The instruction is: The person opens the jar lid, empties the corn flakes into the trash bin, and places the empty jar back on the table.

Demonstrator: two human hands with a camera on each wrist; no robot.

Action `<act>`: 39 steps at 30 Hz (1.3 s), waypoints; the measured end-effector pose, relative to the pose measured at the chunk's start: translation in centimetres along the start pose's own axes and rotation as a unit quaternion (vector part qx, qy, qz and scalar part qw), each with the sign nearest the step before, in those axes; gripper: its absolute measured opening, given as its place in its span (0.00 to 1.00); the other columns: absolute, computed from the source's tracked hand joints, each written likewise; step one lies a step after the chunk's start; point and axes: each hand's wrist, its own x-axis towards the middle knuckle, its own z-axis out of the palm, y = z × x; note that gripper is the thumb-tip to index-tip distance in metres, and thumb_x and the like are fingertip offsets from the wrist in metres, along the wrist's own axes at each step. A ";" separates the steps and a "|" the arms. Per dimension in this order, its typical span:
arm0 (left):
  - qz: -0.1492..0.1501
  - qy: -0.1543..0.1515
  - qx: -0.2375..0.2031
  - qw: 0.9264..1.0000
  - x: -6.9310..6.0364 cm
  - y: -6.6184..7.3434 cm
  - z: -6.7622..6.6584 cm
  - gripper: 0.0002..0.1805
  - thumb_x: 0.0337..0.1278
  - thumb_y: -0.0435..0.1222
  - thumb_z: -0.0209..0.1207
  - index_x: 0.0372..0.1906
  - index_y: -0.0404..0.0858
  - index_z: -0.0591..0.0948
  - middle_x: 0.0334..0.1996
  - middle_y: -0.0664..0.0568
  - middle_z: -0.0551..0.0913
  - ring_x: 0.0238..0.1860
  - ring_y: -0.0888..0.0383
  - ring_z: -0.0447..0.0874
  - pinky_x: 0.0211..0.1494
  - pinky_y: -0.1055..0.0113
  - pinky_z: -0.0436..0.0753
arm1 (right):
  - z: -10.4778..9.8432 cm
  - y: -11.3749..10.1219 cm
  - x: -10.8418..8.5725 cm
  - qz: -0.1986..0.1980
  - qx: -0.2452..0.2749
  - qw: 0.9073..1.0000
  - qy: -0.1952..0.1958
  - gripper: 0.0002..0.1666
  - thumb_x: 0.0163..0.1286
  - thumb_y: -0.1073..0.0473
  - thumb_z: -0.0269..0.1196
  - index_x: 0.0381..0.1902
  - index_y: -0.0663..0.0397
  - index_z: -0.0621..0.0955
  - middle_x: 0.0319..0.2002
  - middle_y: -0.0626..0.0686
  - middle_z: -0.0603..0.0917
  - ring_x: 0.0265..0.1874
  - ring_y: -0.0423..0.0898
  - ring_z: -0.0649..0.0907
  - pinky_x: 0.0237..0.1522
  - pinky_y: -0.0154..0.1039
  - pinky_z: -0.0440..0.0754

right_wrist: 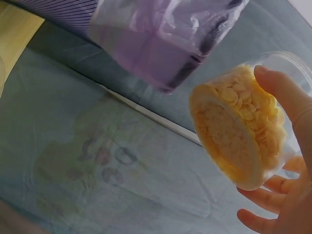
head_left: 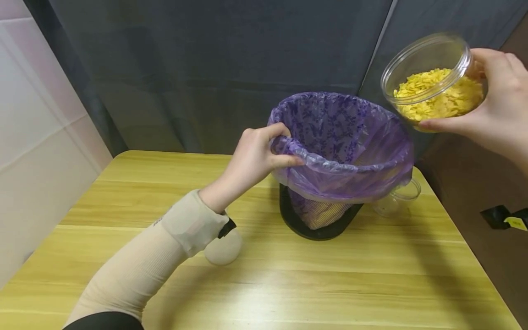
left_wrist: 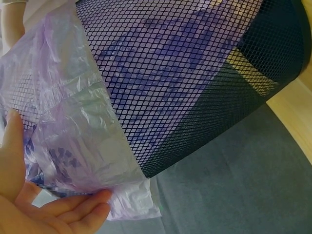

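Observation:
A black mesh wastebasket (left_wrist: 195,117) lined with a purple patterned plastic bag (head_left: 342,181) stands at the far side of the table. My left hand (head_left: 264,149) grips its rim on the left, thumb outside over the folded bag. In the left wrist view the fingers (left_wrist: 83,214) curl round the bag-covered edge. To the right, above the basket's rim, my right hand (head_left: 503,96) holds a clear plastic jar (head_left: 429,82), tilted with its mouth toward the basket. Yellow flakes (right_wrist: 243,112) fill its lower part. The jar is apart from the bag.
A clear, empty-looking jar (head_left: 398,199) stands on the wooden table (head_left: 288,284) behind the basket's right side. A pale round disc (head_left: 222,247) lies near my left forearm. Dark cloth (head_left: 206,68) hangs behind the table, and the table's right edge runs close by.

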 end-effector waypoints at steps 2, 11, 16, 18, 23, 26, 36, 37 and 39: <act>-0.001 0.000 0.001 1.000 0.0 0.0 0.0 0.22 0.37 0.46 0.76 0.37 0.40 0.80 0.16 0.55 0.57 0.18 0.61 0.52 0.23 0.65 0.59 | 0.1 0.0 0.1 -0.016 -0.015 1.000 -0.008 0.61 0.31 0.62 0.81 0.66 0.59 0.65 0.48 0.49 0.70 0.57 0.59 0.64 0.60 0.50 0.54; -0.002 -0.001 0.005 1.000 0.1 -0.2 0.0 0.22 0.38 0.46 0.75 0.37 0.40 0.80 0.16 0.57 0.55 0.18 0.61 0.52 0.23 0.65 0.58 | 0.2 0.0 0.3 -0.053 -0.070 0.996 -0.027 0.61 0.34 0.61 0.79 0.68 0.59 0.63 0.58 0.70 0.68 0.59 0.66 0.65 0.61 0.59 0.51; -0.002 -0.002 0.006 1.000 0.1 -0.2 -0.1 0.22 0.38 0.46 0.75 0.37 0.40 0.80 0.16 0.57 0.55 0.18 0.61 0.52 0.23 0.65 0.59 | 0.3 0.0 0.4 -0.062 -0.073 0.995 -0.017 0.62 0.33 0.63 0.79 0.69 0.57 0.63 0.59 0.70 0.67 0.60 0.65 0.65 0.62 0.59 0.52; -0.001 -0.003 0.007 1.000 0.0 -0.1 -0.1 0.22 0.38 0.46 0.75 0.37 0.40 0.80 0.17 0.57 0.55 0.18 0.61 0.52 0.23 0.65 0.59 | 0.4 -0.1 0.3 -0.067 -0.070 0.995 -0.008 0.63 0.32 0.64 0.79 0.69 0.56 0.63 0.60 0.69 0.67 0.60 0.65 0.65 0.62 0.59 0.53; 0.002 -0.003 0.006 1.000 0.1 -0.1 0.0 0.22 0.38 0.46 0.75 0.36 0.40 0.80 0.16 0.56 0.56 0.18 0.61 0.52 0.23 0.65 0.59 | 0.5 -0.2 0.2 -0.081 -0.073 0.994 0.002 0.63 0.32 0.65 0.79 0.69 0.54 0.62 0.62 0.68 0.66 0.62 0.64 0.65 0.63 0.57 0.53; 0.001 -0.003 0.006 1.000 0.1 -0.1 0.0 0.22 0.37 0.46 0.75 0.36 0.40 0.80 0.16 0.57 0.56 0.18 0.61 0.53 0.23 0.65 0.59 | 0.5 -0.3 0.3 -0.087 -0.082 0.993 -0.005 0.63 0.33 0.66 0.79 0.69 0.53 0.61 0.63 0.67 0.66 0.62 0.64 0.65 0.64 0.57 0.53; 0.000 -0.004 0.008 1.000 0.0 0.0 0.0 0.22 0.38 0.46 0.75 0.36 0.40 0.80 0.16 0.57 0.56 0.18 0.61 0.53 0.23 0.65 0.59 | 0.6 -0.7 0.3 -0.122 -0.104 0.987 -0.008 0.64 0.35 0.68 0.80 0.71 0.54 0.60 0.66 0.65 0.63 0.65 0.63 0.63 0.67 0.56 0.51; 0.000 -0.004 0.009 1.000 0.0 0.0 0.0 0.22 0.37 0.46 0.75 0.36 0.40 0.80 0.16 0.57 0.56 0.18 0.61 0.54 0.23 0.65 0.59 | 0.6 -0.7 0.3 -0.126 -0.107 0.986 -0.008 0.64 0.35 0.68 0.80 0.71 0.55 0.60 0.66 0.65 0.63 0.65 0.63 0.63 0.67 0.56 0.51; 0.000 -0.003 0.011 1.000 0.0 0.0 0.0 0.22 0.37 0.46 0.76 0.36 0.40 0.80 0.15 0.57 0.56 0.18 0.61 0.54 0.23 0.65 0.59 | 0.7 -0.8 0.4 -0.131 -0.112 0.985 -0.010 0.65 0.35 0.68 0.80 0.71 0.55 0.60 0.66 0.65 0.63 0.65 0.63 0.62 0.67 0.56 0.50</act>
